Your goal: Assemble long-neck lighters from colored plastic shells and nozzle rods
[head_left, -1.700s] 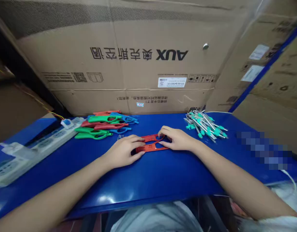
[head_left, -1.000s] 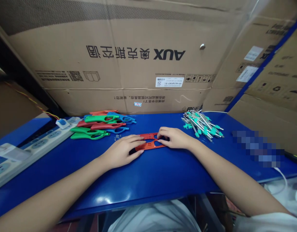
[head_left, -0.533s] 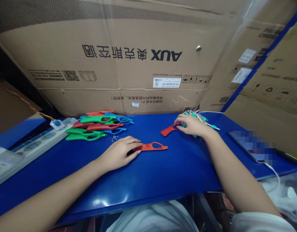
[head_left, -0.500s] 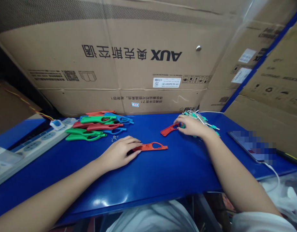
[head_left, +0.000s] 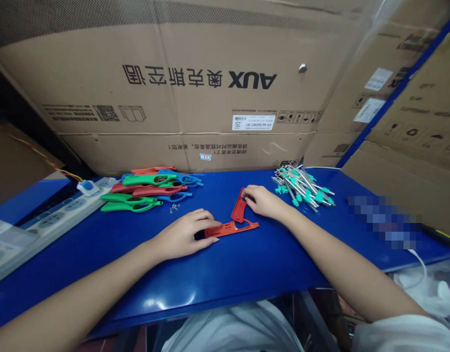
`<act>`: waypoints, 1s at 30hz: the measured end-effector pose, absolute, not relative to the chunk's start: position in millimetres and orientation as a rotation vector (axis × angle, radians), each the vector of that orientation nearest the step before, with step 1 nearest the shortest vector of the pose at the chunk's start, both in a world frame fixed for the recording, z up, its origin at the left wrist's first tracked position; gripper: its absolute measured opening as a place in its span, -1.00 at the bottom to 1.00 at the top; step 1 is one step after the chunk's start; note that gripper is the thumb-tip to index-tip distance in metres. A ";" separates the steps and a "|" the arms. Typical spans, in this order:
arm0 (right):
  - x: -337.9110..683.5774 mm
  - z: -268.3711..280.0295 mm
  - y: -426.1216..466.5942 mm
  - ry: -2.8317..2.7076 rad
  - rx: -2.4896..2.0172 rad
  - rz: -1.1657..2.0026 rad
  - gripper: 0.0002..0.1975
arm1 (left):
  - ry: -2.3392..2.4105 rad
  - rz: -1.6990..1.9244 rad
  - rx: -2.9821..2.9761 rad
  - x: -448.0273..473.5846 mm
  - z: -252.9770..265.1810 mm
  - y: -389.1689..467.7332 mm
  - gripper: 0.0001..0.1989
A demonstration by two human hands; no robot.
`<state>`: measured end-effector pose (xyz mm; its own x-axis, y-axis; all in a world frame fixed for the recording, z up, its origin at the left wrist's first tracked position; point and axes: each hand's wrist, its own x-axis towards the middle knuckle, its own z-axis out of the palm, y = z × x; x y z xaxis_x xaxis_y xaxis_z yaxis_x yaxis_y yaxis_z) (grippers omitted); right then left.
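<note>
My left hand [head_left: 188,233] grips one end of an orange-red lighter shell half [head_left: 230,228] between thumb and fingers, low at the middle of the table. The shell's hollow side faces up, and its trigger loop points right. My right hand [head_left: 259,200] pinches a darker red lighter shell half [head_left: 239,208] by its upper end. That piece is tilted, its lower end over or touching the orange-red one near the loop; I cannot tell which. To the right of my right hand lies a pile of metal lighter tubes [head_left: 301,186] with teal plastic parts.
Green, red and blue lighter shells [head_left: 147,181] are stacked at the back left, with several tiny metal bits [head_left: 174,208] beside them. A white power strip [head_left: 59,215] runs along the left. A cardboard wall [head_left: 195,107] bounds the back; a blurred phone [head_left: 386,220] lies right.
My right hand has moved left and nearer from the tube pile, bringing the red shell half to the orange-red one. The orange-red shell has tilted slightly and shifted a little right.
</note>
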<state>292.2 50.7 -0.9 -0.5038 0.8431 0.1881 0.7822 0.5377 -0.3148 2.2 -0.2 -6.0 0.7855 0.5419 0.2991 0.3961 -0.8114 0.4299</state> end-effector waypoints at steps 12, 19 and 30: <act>311.8 7.5 53.1 -2.554 -1.240 0.272 -0.92 | 0.658 0.519 2.700 2.4 0.5 -5.5 -0.60; 280.4 6.5 38.2 -2.651 -1.030 0.304 -0.81 | 0.741 0.495 2.827 0.4 -4.1 -3.0 -0.57; 351.7 54.8 44.7 -1.894 -2.373 -0.080 -0.61 | 0.869 0.456 2.844 -3.6 -7.1 3.3 -0.62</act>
